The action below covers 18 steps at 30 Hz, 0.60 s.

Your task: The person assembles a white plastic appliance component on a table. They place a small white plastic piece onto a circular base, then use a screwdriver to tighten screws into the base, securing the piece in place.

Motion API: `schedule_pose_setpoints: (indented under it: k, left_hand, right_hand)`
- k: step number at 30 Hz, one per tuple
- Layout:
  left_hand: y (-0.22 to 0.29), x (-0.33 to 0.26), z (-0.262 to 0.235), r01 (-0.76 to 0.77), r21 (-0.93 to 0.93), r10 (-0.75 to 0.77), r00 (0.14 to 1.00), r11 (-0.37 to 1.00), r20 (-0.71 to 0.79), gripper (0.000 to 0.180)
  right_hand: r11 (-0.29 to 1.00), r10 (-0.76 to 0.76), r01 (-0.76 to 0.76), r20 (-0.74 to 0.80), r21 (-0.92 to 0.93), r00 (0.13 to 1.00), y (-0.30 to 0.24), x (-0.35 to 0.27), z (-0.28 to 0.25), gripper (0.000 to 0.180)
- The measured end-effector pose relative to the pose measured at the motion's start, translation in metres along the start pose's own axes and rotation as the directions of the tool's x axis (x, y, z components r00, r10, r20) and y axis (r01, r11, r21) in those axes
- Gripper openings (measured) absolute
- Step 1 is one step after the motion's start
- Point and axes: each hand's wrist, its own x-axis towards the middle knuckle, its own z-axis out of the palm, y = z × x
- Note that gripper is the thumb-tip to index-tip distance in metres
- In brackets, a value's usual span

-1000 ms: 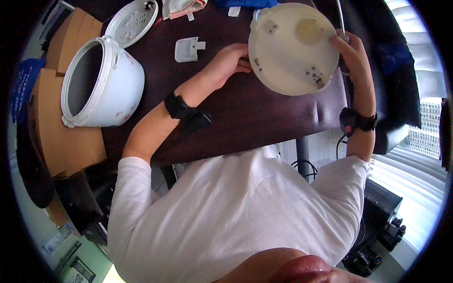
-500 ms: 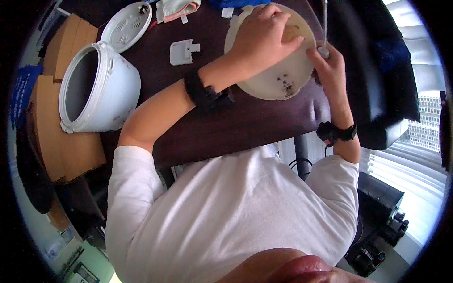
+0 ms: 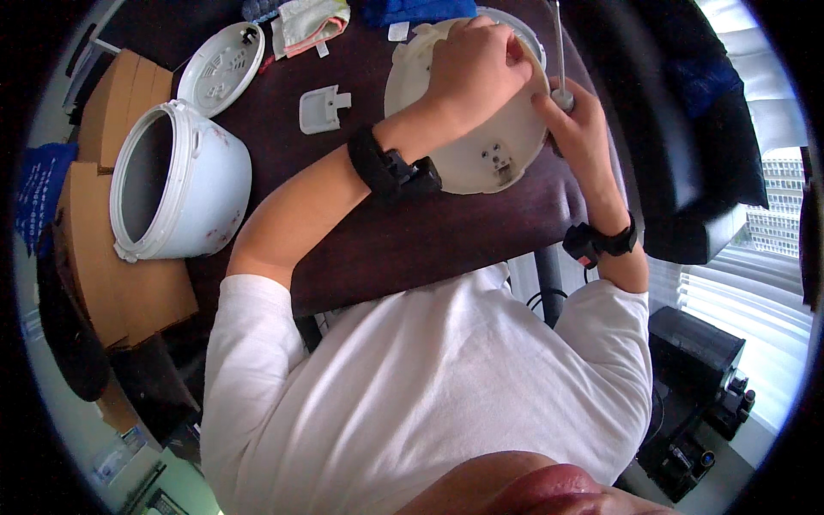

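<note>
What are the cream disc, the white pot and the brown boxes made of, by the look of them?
Cream disc: probably moulded plastic, satin, given its even colour and dull sheen.
White pot: smooth, slightly glossy by its soft shading; plastic or coated metal, I can't tell.
Brown boxes: almost certainly cardboard, matte, with plain tan faces.

"What colour is the disc (image 3: 463, 163)?"

"Cream, with small dark spots. The screwdriver (image 3: 560, 53) has a silvery shaft and a pale handle."

"And the bucket (image 3: 216, 184)?"

"White outside with reddish-brown smudges, dark grey inside. The oval cover (image 3: 216, 77) is white too, and so is the small plastic piece (image 3: 316, 114)."

"The table (image 3: 369, 262)?"

"Deep reddish brown. The cardboard box (image 3: 120, 249) is a lighter, plain brown."

"Any pattern on the fabrics?"

"The folded cloth (image 3: 305, 27) is whitish with a salmon-pink edge; the towel (image 3: 416, 10) is solid blue."

"The shirt (image 3: 429, 378)?"

"Plain white. The wrist strap (image 3: 371, 161) is black."
</note>
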Motion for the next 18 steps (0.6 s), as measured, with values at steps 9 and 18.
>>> schedule_pose_setpoints:
  k: [9,18]
  left_hand:
    - [-0.033,0.0,0.001,0.307,-0.333,-0.305,0.95,0.891,0.061,0.024]
    - [-0.006,-0.001,-0.011,0.142,-0.221,-0.094,0.972,0.965,0.214,0.03]
  right_hand:
    - [1.0,0.008,-0.009,0.013,0.018,1.0,0.002,-0.002,0.0,0.027]
    - [0.998,-0.054,0.052,-0.041,-0.031,0.998,0.008,-0.004,0.002,0.025]
